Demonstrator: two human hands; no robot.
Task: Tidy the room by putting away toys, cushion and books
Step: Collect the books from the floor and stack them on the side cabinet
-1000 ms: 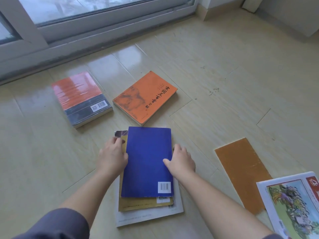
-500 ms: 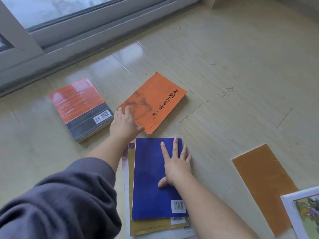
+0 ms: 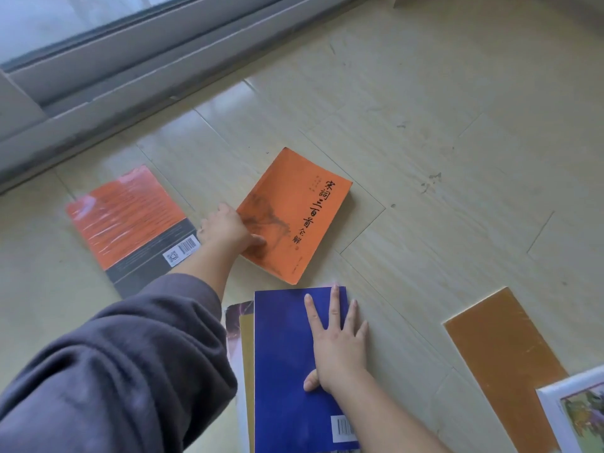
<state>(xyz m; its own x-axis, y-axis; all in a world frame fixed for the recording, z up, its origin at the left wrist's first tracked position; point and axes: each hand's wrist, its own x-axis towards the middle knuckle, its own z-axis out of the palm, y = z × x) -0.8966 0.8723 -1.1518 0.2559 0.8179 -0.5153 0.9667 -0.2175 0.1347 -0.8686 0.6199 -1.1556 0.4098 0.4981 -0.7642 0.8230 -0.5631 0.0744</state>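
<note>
Orange book (image 3: 294, 214) lies on the floor (image 3: 425, 109), at 12 o'clock from the blue book (image 3: 284, 371). The left hand (image 3: 227, 228) has its grip closed on the orange book's near-left corner, thumb on the cover. The right hand (image 3: 338, 348) rests flat on the blue book, grip wide, fingers spread. A red-and-grey book (image 3: 130, 220) lies at 9 o'clock of the orange one.
</note>
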